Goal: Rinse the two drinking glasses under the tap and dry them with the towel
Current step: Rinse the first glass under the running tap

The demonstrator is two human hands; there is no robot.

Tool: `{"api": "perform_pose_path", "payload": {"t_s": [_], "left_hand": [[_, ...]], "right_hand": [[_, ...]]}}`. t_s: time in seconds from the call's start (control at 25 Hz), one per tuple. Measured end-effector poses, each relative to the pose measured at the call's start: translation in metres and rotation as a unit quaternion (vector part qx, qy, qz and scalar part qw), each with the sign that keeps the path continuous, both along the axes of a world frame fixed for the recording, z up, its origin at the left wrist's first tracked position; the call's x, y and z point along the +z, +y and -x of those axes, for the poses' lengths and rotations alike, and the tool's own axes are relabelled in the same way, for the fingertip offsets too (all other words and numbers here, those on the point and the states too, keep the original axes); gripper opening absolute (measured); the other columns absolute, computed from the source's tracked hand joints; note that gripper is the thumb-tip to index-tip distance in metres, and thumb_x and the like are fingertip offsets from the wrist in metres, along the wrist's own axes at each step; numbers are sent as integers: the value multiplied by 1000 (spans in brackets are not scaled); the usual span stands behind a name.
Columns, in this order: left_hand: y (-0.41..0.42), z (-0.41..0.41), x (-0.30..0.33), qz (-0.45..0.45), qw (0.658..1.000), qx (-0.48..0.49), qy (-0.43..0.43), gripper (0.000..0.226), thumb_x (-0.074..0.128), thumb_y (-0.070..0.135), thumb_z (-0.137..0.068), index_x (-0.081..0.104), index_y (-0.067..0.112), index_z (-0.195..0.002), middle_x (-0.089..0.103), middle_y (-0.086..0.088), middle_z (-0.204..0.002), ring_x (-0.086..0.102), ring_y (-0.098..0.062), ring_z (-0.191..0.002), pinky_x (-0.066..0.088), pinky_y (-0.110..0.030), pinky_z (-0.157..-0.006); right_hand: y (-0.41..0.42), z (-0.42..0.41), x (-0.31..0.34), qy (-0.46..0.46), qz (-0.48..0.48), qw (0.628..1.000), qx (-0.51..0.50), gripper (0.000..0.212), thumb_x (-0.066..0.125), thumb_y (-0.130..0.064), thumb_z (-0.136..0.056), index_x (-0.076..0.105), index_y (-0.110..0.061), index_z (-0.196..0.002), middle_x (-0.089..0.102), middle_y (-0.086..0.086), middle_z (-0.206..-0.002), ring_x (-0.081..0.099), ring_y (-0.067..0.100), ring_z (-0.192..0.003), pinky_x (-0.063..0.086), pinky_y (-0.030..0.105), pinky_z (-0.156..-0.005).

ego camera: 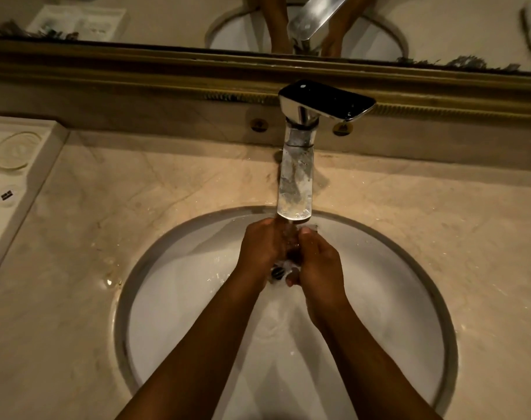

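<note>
Landmark: the tap [295, 177], chrome, its spout reaching out over the round white basin [197, 298].

Both hands sit directly under the spout's mouth, in the water stream. Left hand [262, 247] curled inward on the tap's left side; right hand [317, 265] curled on its right, fingers wrapped toward the stream. Between them a clear object — most likely one drinking glass [309, 229], its pale rim edge showing just below the spout tip, above the right thumb. Both hands appear closed around it, though the glass is nearly invisible against water and skin, so which hand carries the weight I cannot tell. Second glass not found in view. No towel identified either; a pale bundle at the far upper right, in the mirror [137, 19] behind the tap, is too blurred to call.

Left of the tap, at the counter's edge, a white tray [31, 165] with round recesses. Water beads on the marble counter [167, 183] around the basin.

Handling judgement: glass is rigid, light, breakable, and slick when wet — the hard basin below is unforgiving. Best held around the lower wall with full finger wrap, not by the rim.

Step in hand: rinsing; drying not yet begun.
</note>
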State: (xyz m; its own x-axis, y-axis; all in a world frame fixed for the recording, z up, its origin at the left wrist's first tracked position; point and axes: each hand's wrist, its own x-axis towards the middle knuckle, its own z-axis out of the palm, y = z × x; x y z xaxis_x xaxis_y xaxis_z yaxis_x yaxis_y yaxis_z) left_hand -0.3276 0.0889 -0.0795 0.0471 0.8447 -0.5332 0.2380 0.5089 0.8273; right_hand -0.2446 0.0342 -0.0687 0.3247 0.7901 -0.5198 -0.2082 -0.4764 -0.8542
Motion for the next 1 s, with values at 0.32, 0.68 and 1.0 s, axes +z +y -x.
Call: {"api": "perform_pose_path", "payload": {"t_s": [0.32,0.68,1.0], "left_hand": [[7,21,-17,273,945,16,-179,28,59,42,-92,70,18,-81,69,-1,-77,64,-18,-73,53,-31,-67],[14,29,-23,197,951,38,-236,23,64,33,-80,74,12,-78,66,-9,-84,65,-23,-77,47,-34,-73],[1,20,-17,1,991,67,-115,23,52,4,-99,64,14,-82,64,17,-51,60,1,-51,46,-12,-46]], "right_hand": [[-18,-11,-9,-289,-123,892,324,20,58,-32,-98,72,-31,-111,76,-9,-99,69,5,-84,54,22,-76],[-7,-16,-3,-520,-222,699,437,40,62,-34,-91,60,-30,-130,61,-6,-135,55,15,-124,41,33,-106],[-7,19,17,139,-31,975,171,41,57,5,-87,64,-15,-122,72,1,-111,68,17,-96,57,36,-79]]}}
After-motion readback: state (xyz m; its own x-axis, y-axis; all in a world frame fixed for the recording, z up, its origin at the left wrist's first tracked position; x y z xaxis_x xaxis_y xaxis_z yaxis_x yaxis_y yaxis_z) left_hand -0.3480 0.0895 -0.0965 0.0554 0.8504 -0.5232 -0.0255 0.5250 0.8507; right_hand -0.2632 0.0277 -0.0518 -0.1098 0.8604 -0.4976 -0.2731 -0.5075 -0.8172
